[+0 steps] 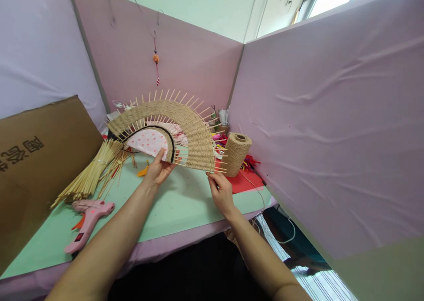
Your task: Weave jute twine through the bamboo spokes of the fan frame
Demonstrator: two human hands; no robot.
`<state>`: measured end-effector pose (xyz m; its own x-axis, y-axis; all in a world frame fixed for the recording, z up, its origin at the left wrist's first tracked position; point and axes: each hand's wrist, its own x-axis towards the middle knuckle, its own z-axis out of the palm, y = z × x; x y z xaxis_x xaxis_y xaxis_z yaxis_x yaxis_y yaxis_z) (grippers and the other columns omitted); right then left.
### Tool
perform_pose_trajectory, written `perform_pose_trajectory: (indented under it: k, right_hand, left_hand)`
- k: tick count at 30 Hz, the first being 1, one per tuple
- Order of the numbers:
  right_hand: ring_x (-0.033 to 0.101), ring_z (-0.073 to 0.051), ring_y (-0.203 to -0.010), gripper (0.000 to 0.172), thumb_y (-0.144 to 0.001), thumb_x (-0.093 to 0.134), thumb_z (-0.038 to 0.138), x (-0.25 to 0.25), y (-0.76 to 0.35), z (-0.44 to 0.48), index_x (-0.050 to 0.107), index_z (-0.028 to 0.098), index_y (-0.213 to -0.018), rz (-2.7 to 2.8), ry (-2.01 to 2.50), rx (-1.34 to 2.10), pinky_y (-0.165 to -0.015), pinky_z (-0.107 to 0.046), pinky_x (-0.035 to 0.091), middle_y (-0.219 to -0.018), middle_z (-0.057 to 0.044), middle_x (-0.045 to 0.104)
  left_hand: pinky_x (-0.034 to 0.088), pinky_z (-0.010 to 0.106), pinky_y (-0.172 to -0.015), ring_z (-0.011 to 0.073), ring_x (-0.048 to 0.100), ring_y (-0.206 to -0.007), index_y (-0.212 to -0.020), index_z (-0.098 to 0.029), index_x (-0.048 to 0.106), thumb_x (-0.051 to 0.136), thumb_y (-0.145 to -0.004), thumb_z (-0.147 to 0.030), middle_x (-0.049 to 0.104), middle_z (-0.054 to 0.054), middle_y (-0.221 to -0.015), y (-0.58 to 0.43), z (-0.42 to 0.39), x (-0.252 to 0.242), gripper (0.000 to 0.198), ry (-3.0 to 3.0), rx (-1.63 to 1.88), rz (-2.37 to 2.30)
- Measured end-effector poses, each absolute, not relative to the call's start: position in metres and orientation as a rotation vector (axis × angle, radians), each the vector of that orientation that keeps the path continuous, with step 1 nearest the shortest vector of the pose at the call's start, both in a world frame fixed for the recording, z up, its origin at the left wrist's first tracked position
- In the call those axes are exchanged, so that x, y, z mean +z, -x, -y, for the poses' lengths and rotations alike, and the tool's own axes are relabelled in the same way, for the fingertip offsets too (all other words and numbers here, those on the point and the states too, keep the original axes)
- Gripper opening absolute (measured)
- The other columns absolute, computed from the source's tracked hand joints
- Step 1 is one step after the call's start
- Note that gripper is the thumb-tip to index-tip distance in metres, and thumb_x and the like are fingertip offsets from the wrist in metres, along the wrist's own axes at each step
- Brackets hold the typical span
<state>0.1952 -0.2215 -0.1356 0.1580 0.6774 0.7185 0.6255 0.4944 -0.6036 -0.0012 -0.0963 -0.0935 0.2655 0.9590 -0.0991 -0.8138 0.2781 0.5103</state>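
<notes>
The woven fan is held up above the middle of the desk. The left hand grips its dotted centre, thumb in front and fingers curled behind; the right hand has its fingers pinched on the near right corner, though whether they also catch a strand cannot be told. The bare stick tips there lie close to the twine cone, so a swing rightward could knock the cone or bend them. Loosening the pinch might let the end rows of weave slip.
</notes>
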Motion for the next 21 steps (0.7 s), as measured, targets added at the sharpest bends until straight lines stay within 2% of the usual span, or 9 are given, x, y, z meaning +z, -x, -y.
perform_pose_trajectory:
  k: [5,10,13,14,16,18,19,21]
  right_hand:
    - [0.059,-0.016,-0.076,0.021,-0.091,0.048,0.026,-0.126,-0.203,0.235,0.067,0.019,-0.095,1.458,1.187,0.182,-0.067,-0.027,0.046,-0.085,-0.006,0.064]
    - [0.057,-0.015,-0.071,0.022,-0.089,0.047,0.029,-0.128,-0.195,0.234,0.065,0.018,-0.092,1.360,1.230,0.388,-0.064,-0.026,0.044,-0.079,-0.004,0.063]
    - [0.059,-0.017,-0.078,0.016,-0.082,0.056,0.029,-0.124,-0.199,0.229,0.065,0.018,-0.090,1.287,1.189,0.535,-0.073,-0.029,0.046,-0.082,-0.004,0.065]
    - [0.060,-0.018,-0.085,0.018,-0.078,0.062,0.029,-0.121,-0.201,0.228,0.064,0.019,-0.093,1.247,1.144,0.601,-0.079,-0.030,0.046,-0.088,-0.004,0.067]
    - [0.060,-0.020,-0.097,0.036,-0.069,0.071,0.029,-0.112,-0.204,0.227,0.061,0.021,-0.103,1.151,1.016,0.750,-0.086,-0.032,0.046,-0.103,-0.006,0.067]
    - [0.061,-0.017,-0.088,0.041,-0.067,0.075,0.033,-0.103,-0.202,0.226,0.059,0.022,-0.103,1.010,0.909,0.906,-0.074,-0.028,0.049,-0.103,-0.005,0.066]
    - [0.060,-0.013,-0.075,0.038,-0.067,0.076,0.035,-0.100,-0.199,0.225,0.059,0.022,-0.098,0.921,0.876,0.964,-0.062,-0.024,0.047,-0.092,-0.003,0.066]
    - [0.043,-0.006,-0.049,0.034,-0.067,0.076,0.041,-0.098,-0.190,0.222,0.055,0.021,-0.085,0.739,0.840,1.010,-0.044,-0.018,0.033,-0.065,0.005,0.054]
  left_hand:
    - [0.058,0.032,-0.082,0.0178,0.071,-0.080,-0.129,-0.008,0.050,0.037,-0.097,-0.027,0.074,0.011,-0.087,0.003,0.098,-0.093,0.039,-0.381,1.234,-0.346]
    - [0.056,0.034,-0.086,0.0175,0.071,-0.086,-0.133,-0.012,0.048,0.034,-0.098,-0.025,0.074,0.010,-0.094,0.004,0.103,-0.096,0.040,-0.400,1.166,-0.269]
    - [0.056,0.035,-0.086,0.0185,0.070,-0.089,-0.134,-0.012,0.047,0.032,-0.098,-0.024,0.074,0.012,-0.097,0.007,0.103,-0.097,0.040,-0.403,1.126,-0.247]
    - [0.055,0.036,-0.088,0.0191,0.070,-0.091,-0.134,-0.012,0.047,0.033,-0.098,-0.024,0.074,0.012,-0.099,0.008,0.103,-0.098,0.040,-0.407,1.114,-0.241]
    - [0.053,0.039,-0.092,0.0200,0.069,-0.095,-0.135,-0.013,0.046,0.034,-0.098,-0.023,0.073,0.012,-0.101,0.009,0.102,-0.099,0.040,-0.420,1.106,-0.224]
    - [0.050,0.041,-0.096,0.0199,0.068,-0.098,-0.136,-0.014,0.045,0.036,-0.097,-0.022,0.073,0.012,-0.104,0.009,0.100,-0.100,0.040,-0.430,1.104,-0.200]
    - [0.049,0.041,-0.098,0.0197,0.068,-0.099,-0.136,-0.014,0.045,0.036,-0.097,-0.022,0.072,0.012,-0.105,0.008,0.100,-0.101,0.040,-0.431,1.102,-0.189]
    - [0.046,0.042,-0.101,0.0193,0.067,-0.100,-0.134,-0.014,0.047,0.035,-0.098,-0.023,0.072,0.011,-0.105,0.007,0.100,-0.102,0.039,-0.422,1.091,-0.182]
